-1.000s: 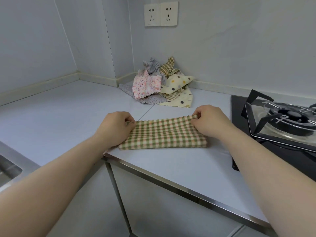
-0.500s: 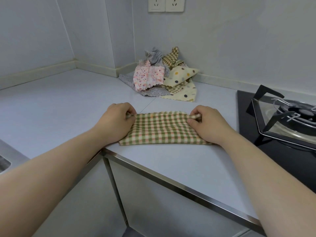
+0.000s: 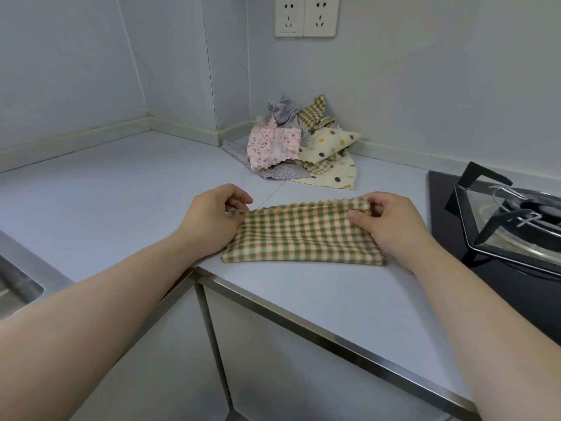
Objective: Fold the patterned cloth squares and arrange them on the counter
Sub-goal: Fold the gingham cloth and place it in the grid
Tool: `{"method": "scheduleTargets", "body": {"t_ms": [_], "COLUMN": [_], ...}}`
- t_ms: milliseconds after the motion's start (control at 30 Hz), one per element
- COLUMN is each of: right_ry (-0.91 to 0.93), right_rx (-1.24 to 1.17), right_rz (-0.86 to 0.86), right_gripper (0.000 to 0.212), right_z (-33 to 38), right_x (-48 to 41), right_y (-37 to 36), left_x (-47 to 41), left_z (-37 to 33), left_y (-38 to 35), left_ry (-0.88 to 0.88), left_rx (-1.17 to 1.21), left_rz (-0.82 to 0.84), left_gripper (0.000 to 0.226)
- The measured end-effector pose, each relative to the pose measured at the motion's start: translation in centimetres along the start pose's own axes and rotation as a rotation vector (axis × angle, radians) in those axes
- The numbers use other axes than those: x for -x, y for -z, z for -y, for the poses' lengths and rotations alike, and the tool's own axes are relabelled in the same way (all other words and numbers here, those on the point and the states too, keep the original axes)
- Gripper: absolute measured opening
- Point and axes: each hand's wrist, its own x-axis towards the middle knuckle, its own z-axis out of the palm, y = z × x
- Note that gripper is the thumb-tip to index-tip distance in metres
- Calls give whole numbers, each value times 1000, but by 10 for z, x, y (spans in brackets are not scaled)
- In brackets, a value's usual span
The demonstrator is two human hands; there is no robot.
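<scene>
On the pale counter, checked cloth near black hob.

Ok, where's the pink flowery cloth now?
In the head view, the pink floral cloth lies centre-back on the counter by the wall, left of the cream polka-dot cloth and in front of the grey cloth.

Double wall socket high on far wall, black gas hob at right, burner under pan support, steel sink near left, white cabinet door below.

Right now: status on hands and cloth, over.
Left hand, right hand pinch far corners of green checked cloth. Cloth folded, flat on counter. Cloth pile behind, apart.
</scene>
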Motion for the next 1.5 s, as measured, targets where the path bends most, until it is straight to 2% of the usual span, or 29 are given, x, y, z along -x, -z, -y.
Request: {"method": "scheduleTargets", "body": {"t_ms": [167,333,567,700,867,1000,1133,1233,1333,1400,1500], "right_ry": [9,52,70,71,79,165,164,70,16,-4,-37], "right_rx": [-29,77,160,140,0,-79,-267,-402,-472,-507,-457], "right_rz": [-25,-61,-99,-89,-117,-130,-19,131,184,197,192], "right_gripper": [8,32,47,44,11,10,8,22,24,29,30], "right_z": [-2,-3,-2,-4,-3,9,24,28,29,28,29], "right_x": [-1,-2,-3,-3,-4,-4,-3,0,1,0,0], "right_y": [-1,-1,-1,0,2,8,20,30,36,41,45], "left_x": [2,4,2,1,-1,-13,-20,-20,-17,-15,-16], "left_z": [-5,-8,-6,-6,-12,-26,-40,-41,-35,-32,-32], "left_y": [2,2,1,2,8,36,76,100,108,107,103], "left_ry": [45,-12,-27,-23,5,137,194,222,275,299,316], "left_rx": [8,-66,-73,-56,-18,161,396,522,561,539,542], "left_rz": [57,64,15,11,55,22,128,369,596,642,589], "left_gripper": [33,6,4,7,12,2,23,58,67,67,72]}}
